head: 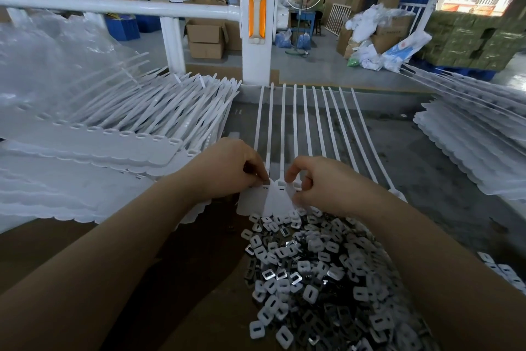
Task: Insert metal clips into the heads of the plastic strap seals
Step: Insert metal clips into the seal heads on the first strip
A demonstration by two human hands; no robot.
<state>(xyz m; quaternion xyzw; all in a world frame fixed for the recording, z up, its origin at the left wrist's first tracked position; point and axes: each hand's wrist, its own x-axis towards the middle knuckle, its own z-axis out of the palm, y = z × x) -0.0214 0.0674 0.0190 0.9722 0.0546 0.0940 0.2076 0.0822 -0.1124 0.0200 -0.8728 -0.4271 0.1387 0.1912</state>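
Hands (227,171), two, pinch one ten-strap seal sheet (256,202) beside clips (313,273).

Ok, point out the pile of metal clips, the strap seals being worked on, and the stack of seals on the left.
pile of metal clips (318,273), head view, middle of the heap.
strap seals (267,199), head view, flat tag between the hands.
stack of seals (94,140), head view, top sheet's tag.

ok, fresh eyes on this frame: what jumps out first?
Probably the pile of clips heaped at the near edge, between the forearms. Just above it, the left hand and right hand meet at the heads of a strip of seals, whose straps fan away across the table. Stacks of seal strips fill the left side, and more lie at the far right.
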